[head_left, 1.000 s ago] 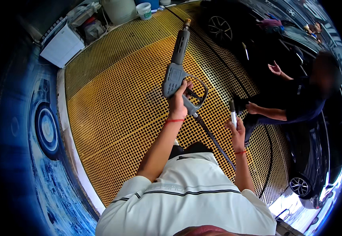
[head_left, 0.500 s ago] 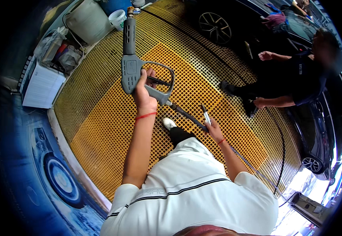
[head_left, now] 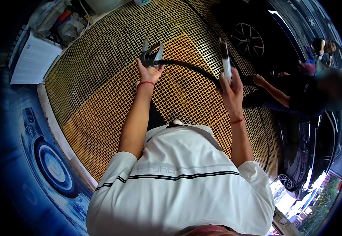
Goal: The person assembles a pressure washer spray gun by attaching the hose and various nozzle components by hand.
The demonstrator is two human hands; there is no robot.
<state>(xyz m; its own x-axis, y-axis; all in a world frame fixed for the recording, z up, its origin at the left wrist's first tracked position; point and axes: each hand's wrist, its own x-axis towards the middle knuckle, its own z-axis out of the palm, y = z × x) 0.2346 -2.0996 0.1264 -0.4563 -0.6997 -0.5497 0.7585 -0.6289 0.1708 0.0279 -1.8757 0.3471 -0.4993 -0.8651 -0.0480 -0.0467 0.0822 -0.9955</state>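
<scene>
Spray gun (head_left: 149, 59) just swung from side-on to nearly end-on in my left hand (head_left: 150, 73), palm cupped under it — can't tell how far the fingers wrap; my right hand (head_left: 233, 85) came up pinching a silver tube (head_left: 226, 67), so I'd read both as mid-reposition; black hose (head_left: 190, 67) arcs between the 2 hands; more room leftward, yellow grating (head_left: 100, 86) toward the pale kerb (head_left: 47, 107) — co-worker's forearm (head_left: 274, 92) crowds my right.
</scene>
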